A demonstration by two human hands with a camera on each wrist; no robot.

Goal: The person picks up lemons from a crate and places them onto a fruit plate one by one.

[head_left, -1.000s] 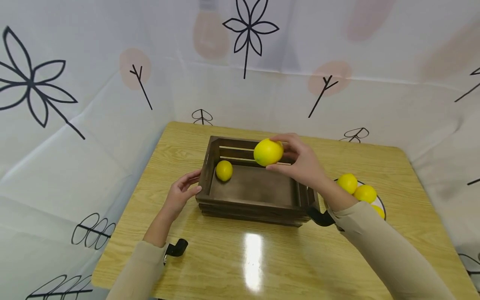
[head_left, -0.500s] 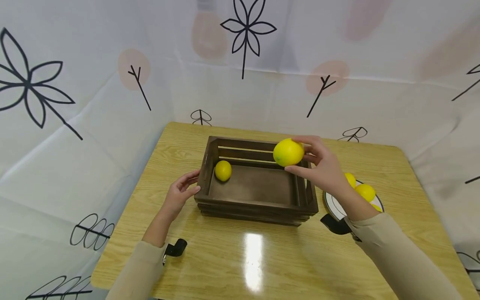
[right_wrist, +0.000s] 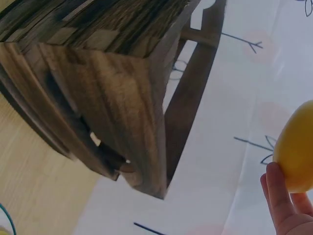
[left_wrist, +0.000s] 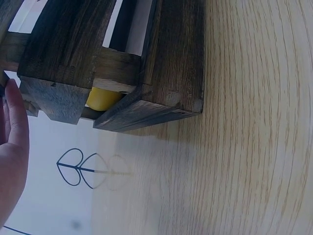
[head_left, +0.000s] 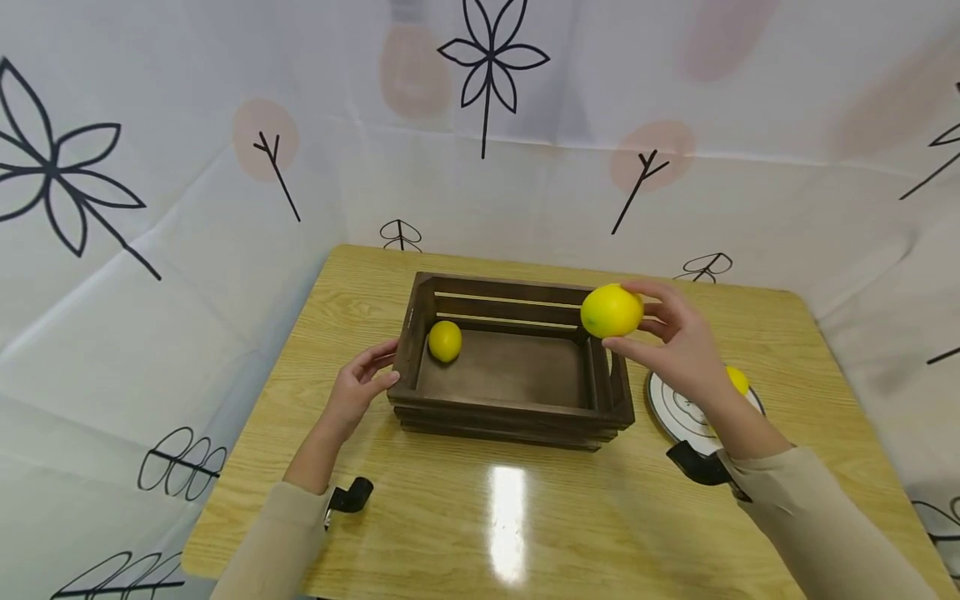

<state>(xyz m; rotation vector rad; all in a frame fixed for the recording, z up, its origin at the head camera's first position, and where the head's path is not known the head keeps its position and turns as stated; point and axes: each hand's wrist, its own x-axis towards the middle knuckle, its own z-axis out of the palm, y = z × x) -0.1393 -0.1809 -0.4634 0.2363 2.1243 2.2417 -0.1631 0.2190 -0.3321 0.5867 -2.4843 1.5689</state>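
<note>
My right hand [head_left: 675, 342] pinches a yellow lemon [head_left: 612, 311] between thumb and fingertips, raised over the right end of a dark brown slatted wooden crate [head_left: 510, 408]. The right wrist view shows the held lemon [right_wrist: 298, 152] cut off by the frame edge, with the fingers [right_wrist: 279, 191] under it. My left hand [head_left: 358, 387] grips the crate's left end, thumb at the rim. A second lemon [head_left: 446, 342] lies inside the crate, in its left part. Through a gap between slats, the left wrist view shows this lemon [left_wrist: 103, 99].
Right of the crate stands a white plate [head_left: 667, 408] with a dark rim, partly under my right forearm. One lemon [head_left: 737, 379] shows on it beside the arm. The wooden table [head_left: 420, 517] meets a patterned cloth [head_left: 540, 200] behind and at the sides.
My right hand has moved right with the lemon, from over the crate's middle to its right end. Its forearm now covers more of the plate's lemons. The left hand stays put.
</note>
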